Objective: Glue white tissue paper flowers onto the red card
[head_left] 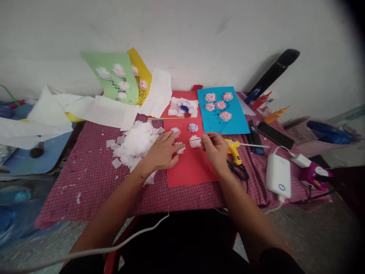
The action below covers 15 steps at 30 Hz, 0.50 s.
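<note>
One thin stick (196,139) is pinched in the right hand (213,149), a paper flower (194,144) just left; the left hand (164,152) lies spread over red paper (191,171).

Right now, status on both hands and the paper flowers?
Left hand spread at two paper flowers. Right hand pinching thin stick, tip over pale flower. Yellow glue gun close by right hand.

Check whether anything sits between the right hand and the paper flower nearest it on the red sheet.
Only the thin stick held in the right hand; it reaches over the paper flower. Nothing else visible.
</note>
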Each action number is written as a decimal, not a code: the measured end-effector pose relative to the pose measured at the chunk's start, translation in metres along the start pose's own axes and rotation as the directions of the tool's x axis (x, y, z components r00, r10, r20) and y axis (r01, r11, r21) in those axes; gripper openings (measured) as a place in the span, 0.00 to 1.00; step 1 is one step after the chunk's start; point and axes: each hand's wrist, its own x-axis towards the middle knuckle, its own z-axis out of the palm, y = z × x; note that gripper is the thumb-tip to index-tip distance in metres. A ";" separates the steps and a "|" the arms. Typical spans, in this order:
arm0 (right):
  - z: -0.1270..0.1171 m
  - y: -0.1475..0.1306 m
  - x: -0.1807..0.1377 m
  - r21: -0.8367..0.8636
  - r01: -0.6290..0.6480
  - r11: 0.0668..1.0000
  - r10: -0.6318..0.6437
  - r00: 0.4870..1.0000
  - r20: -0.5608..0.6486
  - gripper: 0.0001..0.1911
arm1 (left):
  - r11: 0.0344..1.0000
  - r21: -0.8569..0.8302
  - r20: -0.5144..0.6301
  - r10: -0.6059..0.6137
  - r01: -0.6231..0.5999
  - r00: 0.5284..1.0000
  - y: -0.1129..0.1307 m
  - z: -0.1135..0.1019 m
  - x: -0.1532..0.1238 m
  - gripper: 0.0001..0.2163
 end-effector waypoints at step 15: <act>0.000 0.001 -0.001 0.036 -0.022 0.999 0.022 1.000 -0.012 0.13 | 1.000 -0.024 -0.060 -0.001 0.000 0.998 0.001 -0.004 0.001 0.24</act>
